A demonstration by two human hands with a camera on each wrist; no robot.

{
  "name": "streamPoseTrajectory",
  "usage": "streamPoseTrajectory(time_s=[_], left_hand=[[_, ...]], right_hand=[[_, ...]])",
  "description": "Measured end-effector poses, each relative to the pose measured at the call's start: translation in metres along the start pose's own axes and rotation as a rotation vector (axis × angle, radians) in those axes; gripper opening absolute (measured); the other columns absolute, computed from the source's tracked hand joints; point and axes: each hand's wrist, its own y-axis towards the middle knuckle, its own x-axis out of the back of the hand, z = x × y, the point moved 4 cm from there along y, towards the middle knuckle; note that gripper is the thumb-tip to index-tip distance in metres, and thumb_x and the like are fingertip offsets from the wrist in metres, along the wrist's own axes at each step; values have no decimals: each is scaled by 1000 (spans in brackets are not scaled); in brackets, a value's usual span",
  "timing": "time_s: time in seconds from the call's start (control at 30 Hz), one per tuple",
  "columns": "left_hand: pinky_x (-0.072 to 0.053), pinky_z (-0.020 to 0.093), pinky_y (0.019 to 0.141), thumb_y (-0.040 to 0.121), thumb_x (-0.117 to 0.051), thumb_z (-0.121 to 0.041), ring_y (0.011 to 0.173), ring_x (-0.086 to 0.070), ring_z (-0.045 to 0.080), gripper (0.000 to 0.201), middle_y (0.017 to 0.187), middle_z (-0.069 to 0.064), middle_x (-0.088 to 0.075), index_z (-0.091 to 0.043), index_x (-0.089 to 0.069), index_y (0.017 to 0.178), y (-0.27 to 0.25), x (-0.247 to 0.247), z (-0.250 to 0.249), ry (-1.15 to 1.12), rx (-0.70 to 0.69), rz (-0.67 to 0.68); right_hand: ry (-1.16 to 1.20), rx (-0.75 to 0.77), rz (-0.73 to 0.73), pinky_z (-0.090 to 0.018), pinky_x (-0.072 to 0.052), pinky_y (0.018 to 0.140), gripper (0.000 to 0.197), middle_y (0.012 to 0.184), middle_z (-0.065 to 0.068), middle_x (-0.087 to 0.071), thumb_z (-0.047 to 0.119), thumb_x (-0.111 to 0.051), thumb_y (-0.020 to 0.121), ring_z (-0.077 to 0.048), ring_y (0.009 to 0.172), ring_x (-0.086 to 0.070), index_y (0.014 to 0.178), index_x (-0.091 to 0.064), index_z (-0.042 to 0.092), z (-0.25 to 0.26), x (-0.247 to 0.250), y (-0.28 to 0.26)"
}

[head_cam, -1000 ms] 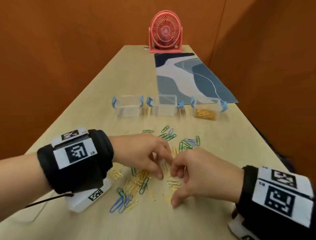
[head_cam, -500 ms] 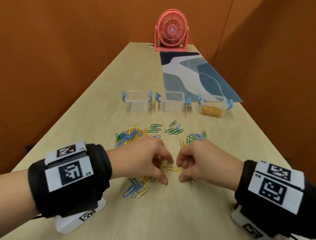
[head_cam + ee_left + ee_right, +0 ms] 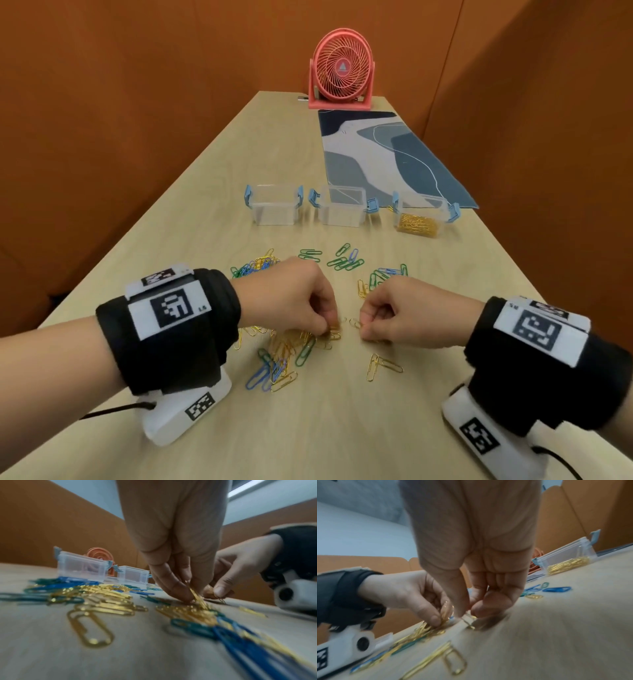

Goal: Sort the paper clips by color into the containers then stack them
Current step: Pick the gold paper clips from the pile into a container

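Observation:
Gold, blue and green paper clips [image 3: 284,353] lie scattered on the wooden table [image 3: 342,428]. My left hand [image 3: 308,308] pinches gold clips [image 3: 197,596] out of the pile [image 3: 188,612], fingertips down at the table. Close on its right, my right hand [image 3: 387,318] pinches a gold clip [image 3: 469,622] between thumb and forefinger at the surface. Three clear containers with blue latches stand behind: the left one [image 3: 274,209] and the middle one [image 3: 340,210] look bare, the right one [image 3: 423,219] holds gold clips.
Two loose gold clips [image 3: 382,366] lie in front of my right hand. Green and blue clips [image 3: 346,260] are spread between the hands and the containers. A blue patterned mat [image 3: 383,161] and a pink fan [image 3: 340,70] sit at the far end. Orange walls flank the table.
Both hands have drawn slightly apart and each has picked gold clips off the table. The head view has lifted, and more of the clips beyond the hands shows.

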Motion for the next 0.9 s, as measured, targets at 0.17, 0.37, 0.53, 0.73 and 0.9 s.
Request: streamPoseTrajectory(time_s=[0.17, 0.37, 0.53, 0.73, 0.9], left_hand=[[-50, 13, 59, 79, -69, -1, 55, -61, 3, 7, 72, -1, -68, -7, -70, 84, 2, 14, 20, -606, 226, 81], [-54, 12, 58, 83, -54, -2, 61, -59, 5, 13, 69, 1, -62, -3, -65, 90, 13, 23, 21, -1128, 321, 194], [-51, 17, 50, 93, -39, -5, 61, -53, 12, 22, 73, 7, -52, -1, -60, 89, 25, 18, 17, -1343, 365, 193], [-48, 21, 47, 83, -39, -23, 54, -52, 17, 25, 68, 8, -53, -9, -51, 66, 35, 13, 6, -1220, 364, 202], [-24, 15, 37, 93, -50, -32, 40, -31, 8, 42, 50, -4, -36, -20, -36, 56, 50, 11, 5, -924, 405, 85]], right_hand=[[271, -64, -39, -12, -40, 56, 14, 67, 10, -63, 21, -62, 88, -1, 60, -54, 74, -65, 20, -18, 19, -1], [902, -113, -57, -16, -55, 55, 6, 77, -7, -71, 7, -53, 92, -10, 61, -66, 87, -57, 9, -23, 31, -4], [964, -167, -104, -19, -55, 50, 13, 70, -8, -66, 3, -47, 93, -15, 56, -65, 92, -54, 13, -29, 35, -2], [956, -220, -134, -21, -53, 49, 25, 73, -8, -55, 4, -36, 93, -16, 58, -55, 76, -54, 6, -38, 38, -4], [841, -210, -133, -21, -48, 46, 23, 68, -8, -49, 4, -40, 87, -16, 55, -49, 66, -49, 6, -40, 37, -8]])
